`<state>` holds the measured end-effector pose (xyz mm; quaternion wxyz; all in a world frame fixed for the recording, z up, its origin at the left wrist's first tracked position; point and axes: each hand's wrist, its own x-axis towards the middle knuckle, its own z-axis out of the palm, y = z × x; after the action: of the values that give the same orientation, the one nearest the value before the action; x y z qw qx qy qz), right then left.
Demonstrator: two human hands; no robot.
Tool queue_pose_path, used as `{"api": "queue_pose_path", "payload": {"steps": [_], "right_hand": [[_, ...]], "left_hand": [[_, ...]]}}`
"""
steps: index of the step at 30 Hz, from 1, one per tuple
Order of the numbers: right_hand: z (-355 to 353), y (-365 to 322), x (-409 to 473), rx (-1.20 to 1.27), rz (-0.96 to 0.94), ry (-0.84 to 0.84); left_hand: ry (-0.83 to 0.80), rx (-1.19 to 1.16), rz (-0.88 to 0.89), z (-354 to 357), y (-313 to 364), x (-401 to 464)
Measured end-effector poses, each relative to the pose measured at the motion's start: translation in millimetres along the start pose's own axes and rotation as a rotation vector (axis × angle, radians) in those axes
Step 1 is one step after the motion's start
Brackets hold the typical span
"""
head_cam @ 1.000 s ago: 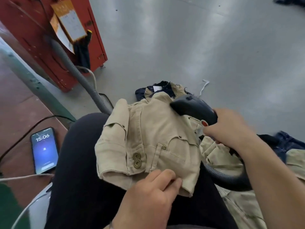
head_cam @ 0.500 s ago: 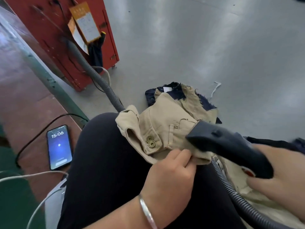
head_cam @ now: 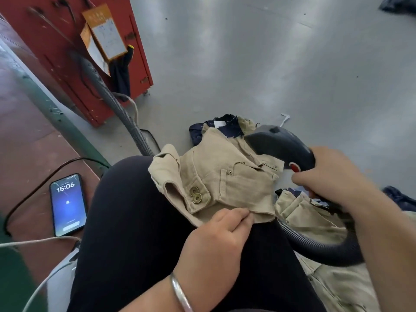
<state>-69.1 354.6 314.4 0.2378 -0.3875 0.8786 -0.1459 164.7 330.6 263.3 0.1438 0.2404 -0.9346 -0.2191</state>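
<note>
Since half a second ago, I see the dark nozzle (head_cam: pixel 279 143) shift from the near hem of the beige garment (head_cam: pixel 234 185) to its far right corner. The left hand (head_cam: pixel 216 239) keeps its place at the hem.

1. Surroundings. The garment lies across the person's dark-clad thigh (head_cam: pixel 135 221), with two brass buttons (head_cam: pixel 195 195) facing up. A navy garment (head_cam: pixel 225 127) lies on the grey floor (head_cam: pixel 270 52) just beyond it. A pile of beige clothing (head_cam: pixel 326 266) sits to the right. The black ribbed hose (head_cam: pixel 315 246) loops over that pile, just beside the garment's right edge. A lit phone (head_cam: pixel 68 204) lies on the reddish surface to the left, with cables near it. A grey hose (head_cam: pixel 108 93) runs from the red cabinet (head_cam: pixel 56 52) down behind the thigh.

2. Obstructions. The nozzle head covers the garment's far right corner. The right hand (head_cam: pixel 331 179) hides the nozzle's handle.

3. Hand pose. The left hand reaches in from below, knuckles up, and its fingertips (head_cam: pixel 245 216) pinch the near hem. A silver bangle (head_cam: pixel 180 291) sits on that wrist. The right hand comes in from the right with its fingers curled round the nozzle's handle, and its thumb lies just below a red button (head_cam: pixel 295 168).
</note>
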Motion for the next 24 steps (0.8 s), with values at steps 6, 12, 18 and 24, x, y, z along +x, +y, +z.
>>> {"api": "queue_pose_path", "payload": {"steps": [6, 12, 18, 24], "right_hand": [[-17.9, 9.6, -73.8, -0.175, -0.129, -0.012], [-1.0, 25.1, -94.6, -0.244, -0.028, -0.148], [10.9, 11.9, -52.9, -0.177, -0.041, -0.027], [19.3, 3.5, -17.3, -0.148, -0.069, -0.019]], "left_hand": [[-0.013, 0.028, 0.030, -5.3, 1.2, 2.7], [-0.034, 0.162, 0.068, -8.8, 2.7, 6.0], [-0.045, 0.177, 0.047, -8.5, 2.5, 0.5], [0.063, 0.260, 0.127, -48.2, -8.2, -7.5]]}}
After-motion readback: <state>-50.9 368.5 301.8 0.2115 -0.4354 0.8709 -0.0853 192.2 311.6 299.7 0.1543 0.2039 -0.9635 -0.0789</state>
